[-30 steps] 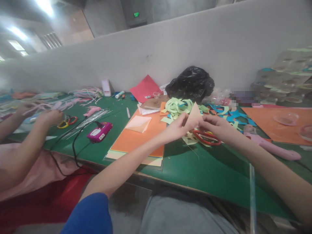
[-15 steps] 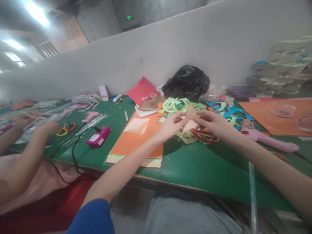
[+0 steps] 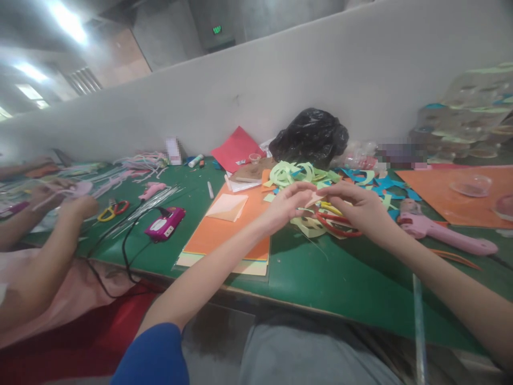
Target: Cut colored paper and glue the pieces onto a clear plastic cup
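Peach paper piece (image 3: 313, 199) between both hands' fingertips, above red scissors (image 3: 336, 225).

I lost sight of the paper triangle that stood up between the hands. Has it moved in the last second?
Yes. The peach paper piece has tipped down from upright, now low between the left hand and right hand, just above the red scissors.

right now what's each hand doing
Left hand: shut on the paper piece.
Right hand: shut on the same paper piece.

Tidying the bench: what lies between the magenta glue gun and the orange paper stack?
Only bare green mat, as the head view shows, between the magenta glue gun and the orange paper stack.
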Tool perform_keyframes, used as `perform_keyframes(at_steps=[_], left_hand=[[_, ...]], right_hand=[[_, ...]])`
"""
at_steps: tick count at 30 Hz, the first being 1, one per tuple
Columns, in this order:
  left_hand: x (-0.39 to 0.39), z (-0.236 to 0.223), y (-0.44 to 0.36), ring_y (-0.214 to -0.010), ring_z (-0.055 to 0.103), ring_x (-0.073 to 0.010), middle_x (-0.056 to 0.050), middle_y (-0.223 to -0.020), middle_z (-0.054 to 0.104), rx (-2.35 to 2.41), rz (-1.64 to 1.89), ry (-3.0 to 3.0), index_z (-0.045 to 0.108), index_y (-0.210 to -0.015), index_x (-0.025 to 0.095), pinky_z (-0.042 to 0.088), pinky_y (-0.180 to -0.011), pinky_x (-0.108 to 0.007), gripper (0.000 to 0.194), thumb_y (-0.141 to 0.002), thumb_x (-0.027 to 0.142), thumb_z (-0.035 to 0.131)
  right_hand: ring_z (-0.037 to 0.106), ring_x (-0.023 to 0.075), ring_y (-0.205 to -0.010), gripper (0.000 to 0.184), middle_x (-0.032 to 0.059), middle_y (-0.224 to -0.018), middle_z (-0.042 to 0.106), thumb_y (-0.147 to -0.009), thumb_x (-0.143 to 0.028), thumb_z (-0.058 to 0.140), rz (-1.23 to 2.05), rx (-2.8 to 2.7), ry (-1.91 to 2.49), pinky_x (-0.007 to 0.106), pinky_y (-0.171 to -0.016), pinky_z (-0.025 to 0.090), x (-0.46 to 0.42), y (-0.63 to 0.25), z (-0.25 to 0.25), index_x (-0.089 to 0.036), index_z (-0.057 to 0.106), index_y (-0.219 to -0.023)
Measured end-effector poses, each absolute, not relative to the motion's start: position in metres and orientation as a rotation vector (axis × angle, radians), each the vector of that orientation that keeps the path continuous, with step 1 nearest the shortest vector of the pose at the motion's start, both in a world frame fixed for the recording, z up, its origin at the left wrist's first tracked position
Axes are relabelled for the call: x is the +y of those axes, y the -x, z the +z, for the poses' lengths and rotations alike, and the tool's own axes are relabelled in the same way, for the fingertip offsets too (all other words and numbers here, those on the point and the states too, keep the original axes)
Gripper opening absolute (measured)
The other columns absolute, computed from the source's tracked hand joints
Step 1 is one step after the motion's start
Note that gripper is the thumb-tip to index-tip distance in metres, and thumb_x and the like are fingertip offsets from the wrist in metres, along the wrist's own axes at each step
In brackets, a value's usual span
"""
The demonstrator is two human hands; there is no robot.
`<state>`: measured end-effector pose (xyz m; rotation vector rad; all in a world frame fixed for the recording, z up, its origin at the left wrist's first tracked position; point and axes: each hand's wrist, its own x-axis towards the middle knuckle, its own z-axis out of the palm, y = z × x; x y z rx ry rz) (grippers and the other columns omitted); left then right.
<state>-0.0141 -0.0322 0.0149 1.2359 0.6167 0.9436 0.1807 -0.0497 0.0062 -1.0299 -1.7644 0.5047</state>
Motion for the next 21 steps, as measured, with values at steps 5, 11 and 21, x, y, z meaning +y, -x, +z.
perform_keyframes(at_steps=[5,11,21], left_hand=[[-0.032,0.008,0.013,-0.070,0.064,-0.0105,-0.002,-0.093,0.064,0.658,0.948,-1.324,0.050,-0.114,0.021,0.053,-0.074,-0.031,0.044,-0.082,0.037,0.075],[-0.030,0.005,0.013,-0.061,0.055,-0.0098,0.003,-0.073,0.057,0.762,0.989,-1.563,0.049,-0.117,0.019,0.042,-0.059,-0.024,0.038,-0.091,0.042,0.064],[-0.036,0.003,0.016,-0.095,0.064,-0.0190,-0.008,-0.110,0.067,0.955,0.992,-2.155,0.049,-0.130,0.023,0.050,-0.086,-0.035,0.031,-0.102,0.031,0.040]], right_hand=[[0.065,0.0197,-0.086,0.025,0.0054,-0.091,0.069,-0.088,-0.030,0.055,0.324,-1.858,0.964,0.035,-0.082,0.054,-0.046,-0.183,0.001,-0.024,0.077,-0.098],[0.064,0.0228,-0.102,0.030,0.0066,-0.102,0.067,-0.088,-0.023,0.047,0.270,-1.883,0.971,0.040,-0.094,0.052,-0.047,-0.181,-0.001,-0.027,0.077,-0.092],[0.066,0.0220,-0.088,0.035,0.0072,-0.096,0.070,-0.092,-0.055,0.056,0.644,-1.803,1.125,0.035,-0.079,0.054,-0.048,-0.176,0.000,-0.022,0.067,-0.099]])
